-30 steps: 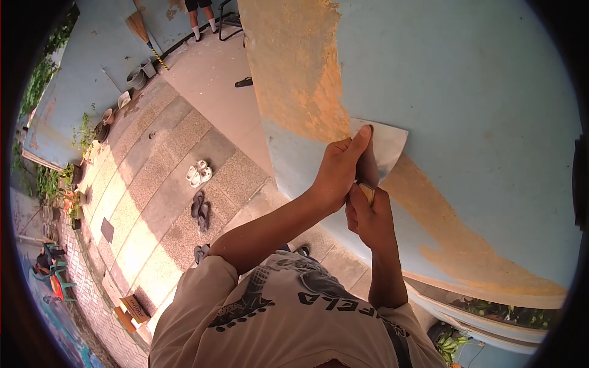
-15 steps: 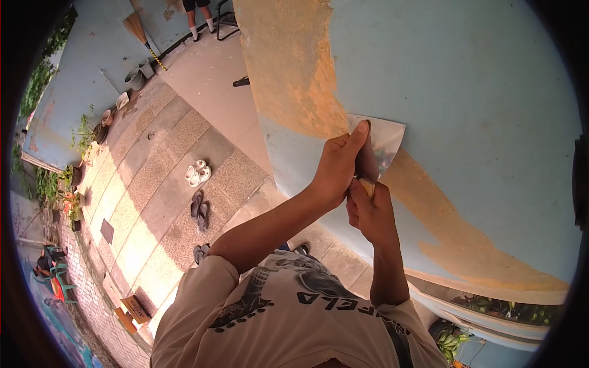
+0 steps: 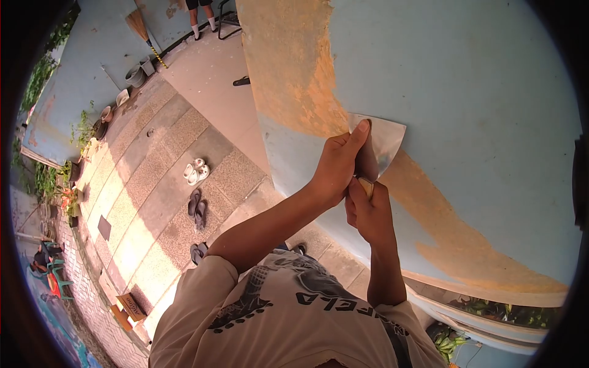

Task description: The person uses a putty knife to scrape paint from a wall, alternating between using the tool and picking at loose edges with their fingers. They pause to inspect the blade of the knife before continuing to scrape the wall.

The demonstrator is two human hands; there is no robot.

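A broad metal scraper has its wide edge at the blue painted wall, beside a bare patch of orange-tan plaster. My right hand is closed round its light-coloured handle, just below the blade. My left hand grips the blade's left side, thumb lying up along the metal. The two hands sit close together, partly hiding the handle and lower blade. Another bare tan strip runs down to the right from beside the blade.
On the paved floor at left lie white clogs and dark sandals. A broom and buckets stand by the far wall. A person's legs show at the top, near a chair. A cardboard box is at lower left.
The view has shifted very slightly. Both hands keep the same hold on the scraper, and its place against the wall looks nearly unchanged.
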